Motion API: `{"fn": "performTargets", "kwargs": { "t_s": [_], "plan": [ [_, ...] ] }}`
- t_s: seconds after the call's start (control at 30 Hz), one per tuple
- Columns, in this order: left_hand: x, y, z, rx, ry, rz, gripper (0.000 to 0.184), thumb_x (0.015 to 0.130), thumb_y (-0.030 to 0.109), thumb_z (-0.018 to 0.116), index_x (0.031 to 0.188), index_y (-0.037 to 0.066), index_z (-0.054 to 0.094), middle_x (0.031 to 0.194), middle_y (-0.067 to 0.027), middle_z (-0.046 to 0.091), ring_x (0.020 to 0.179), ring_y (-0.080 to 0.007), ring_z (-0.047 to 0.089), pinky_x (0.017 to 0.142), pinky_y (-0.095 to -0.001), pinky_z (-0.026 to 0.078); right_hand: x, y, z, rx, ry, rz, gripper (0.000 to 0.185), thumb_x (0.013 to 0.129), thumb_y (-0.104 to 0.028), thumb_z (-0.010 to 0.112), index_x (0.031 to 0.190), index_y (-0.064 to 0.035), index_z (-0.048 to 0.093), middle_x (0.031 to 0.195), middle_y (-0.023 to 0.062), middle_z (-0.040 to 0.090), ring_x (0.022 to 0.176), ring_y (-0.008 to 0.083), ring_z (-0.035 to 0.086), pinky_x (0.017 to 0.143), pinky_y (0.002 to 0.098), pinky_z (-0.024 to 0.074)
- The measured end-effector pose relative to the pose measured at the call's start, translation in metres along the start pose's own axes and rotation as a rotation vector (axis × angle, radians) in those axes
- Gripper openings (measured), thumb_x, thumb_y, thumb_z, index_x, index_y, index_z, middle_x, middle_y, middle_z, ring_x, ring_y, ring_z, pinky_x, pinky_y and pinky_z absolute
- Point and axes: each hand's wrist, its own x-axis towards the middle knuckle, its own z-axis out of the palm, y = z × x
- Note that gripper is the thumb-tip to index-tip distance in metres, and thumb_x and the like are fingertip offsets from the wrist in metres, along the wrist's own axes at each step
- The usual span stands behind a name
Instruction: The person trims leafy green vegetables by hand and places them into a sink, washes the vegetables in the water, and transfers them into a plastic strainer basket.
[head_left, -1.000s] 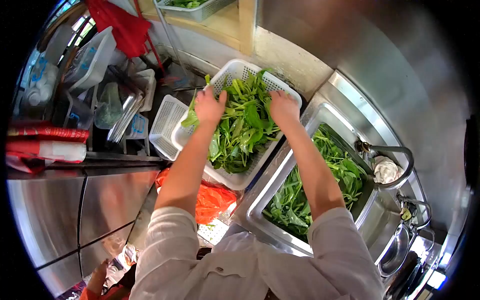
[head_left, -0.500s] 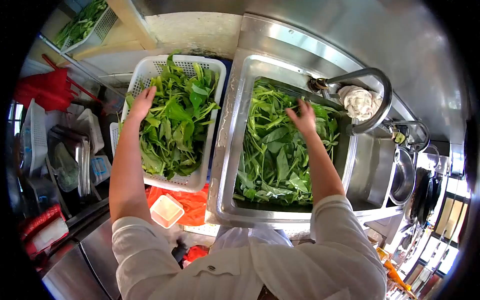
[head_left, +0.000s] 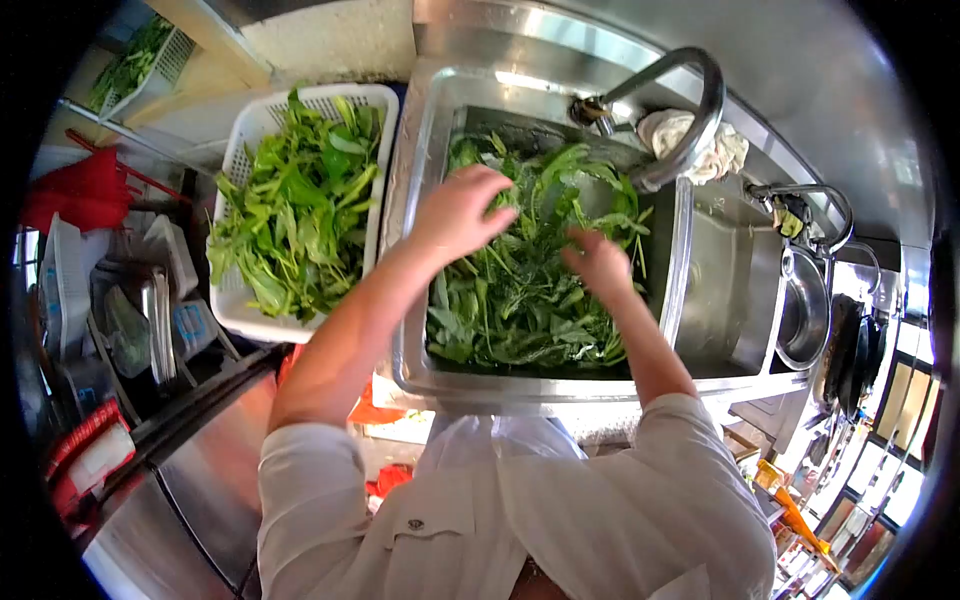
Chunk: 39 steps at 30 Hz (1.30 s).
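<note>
Long-stemmed leafy greens (head_left: 520,300) lie in water in the steel sink basin (head_left: 412,310), splashed and partly under the surface. Over the basin's left part is my left hand (head_left: 462,212), thumb apart from its curved fingers, with nothing visible in it. My right hand (head_left: 600,264) is low at the right side of the greens, its fingers loosely apart and a little blurred; whether they touch leaves is hard to tell. Left of the sink, a white perforated basket (head_left: 262,322) holds a heap of similar greens (head_left: 300,195).
A curved faucet (head_left: 708,95) arches over the basin's back right corner, beside a crumpled cloth (head_left: 690,140). To the right are a second basin (head_left: 722,290) and a round metal bowl (head_left: 803,310). Crates and trays (head_left: 150,290) stand at the far left, near a steel counter (head_left: 210,470).
My left hand has moved from the basket to above the sink. My right hand has shifted slightly down. The sink greens have spread, with water now showing among them, and the view has shifted.
</note>
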Motion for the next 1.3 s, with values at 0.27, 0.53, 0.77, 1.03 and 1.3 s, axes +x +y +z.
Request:
{"fn": "performTargets", "kwargs": {
  "t_s": [0.27, 0.53, 0.77, 1.03, 1.3],
  "plan": [
    [-0.058, 0.022, 0.113, 0.220, -0.533, -0.432, 0.107, 0.047, 0.063, 0.070, 0.134, 0.024, 0.021, 0.138, -0.0177, 0.015, 0.123, -0.0439, 0.018, 0.091, -0.0617, 0.025, -0.030, 0.021, 0.021, -0.183, -0.134, -0.003, 0.105, 0.057, -0.063, 0.065, 0.136, -0.0212, 0.011, 0.139, 0.0198, 0.008, 0.123, 0.0418, 0.021, 0.098, 0.0499, 0.0274],
    [-0.076, 0.000, 0.195, 0.643, -0.811, -0.453, 0.091, 0.064, 0.036, 0.068, 0.136, 0.025, 0.014, 0.136, -0.0117, 0.027, 0.123, -0.0326, 0.029, 0.094, -0.0511, 0.030, -0.031, 0.036, 0.117, -0.800, -0.106, -0.263, 0.080, 0.069, -0.030, 0.067, 0.134, -0.0254, 0.022, 0.141, 0.0130, 0.007, 0.123, 0.0410, 0.021, 0.084, 0.0552, 0.0389],
    [-0.048, -0.036, 0.204, 0.462, -0.479, -0.684, 0.028, 0.077, 0.020, 0.055, 0.101, 0.007, 0.059, 0.100, -0.0137, 0.059, 0.097, -0.0211, 0.057, 0.077, -0.0332, 0.047, 0.078, 0.121, 0.201, -0.495, -0.155, -0.046, 0.058, 0.083, -0.018, 0.048, 0.135, -0.0206, 0.021, 0.134, 0.0132, 0.029, 0.109, 0.0299, 0.045, 0.085, 0.0446, 0.0386],
    [-0.040, -0.029, 0.145, -0.102, -0.269, -0.805, 0.023, 0.070, 0.013, 0.059, 0.087, -0.001, 0.060, 0.094, -0.0215, 0.058, 0.088, -0.0364, 0.056, 0.075, -0.0420, 0.045, 0.001, 0.056, 0.039, 0.428, 0.025, -0.013, 0.033, 0.074, -0.012, 0.059, 0.106, -0.0045, 0.057, 0.109, 0.0134, 0.055, 0.094, 0.0272, 0.054, 0.077, 0.0352, 0.0435],
    [-0.043, 0.023, 0.100, 0.135, 0.012, -0.635, 0.063, 0.064, 0.035, 0.069, 0.116, 0.010, 0.043, 0.119, -0.0224, 0.042, 0.104, -0.0355, 0.047, 0.083, -0.0438, 0.042, -0.041, 0.062, -0.003, 0.299, 0.411, -0.131, 0.047, 0.064, -0.009, 0.068, 0.108, -0.0078, 0.053, 0.109, 0.0143, 0.050, 0.093, 0.0280, 0.053, 0.078, 0.0342, 0.0437]
  ]
}}
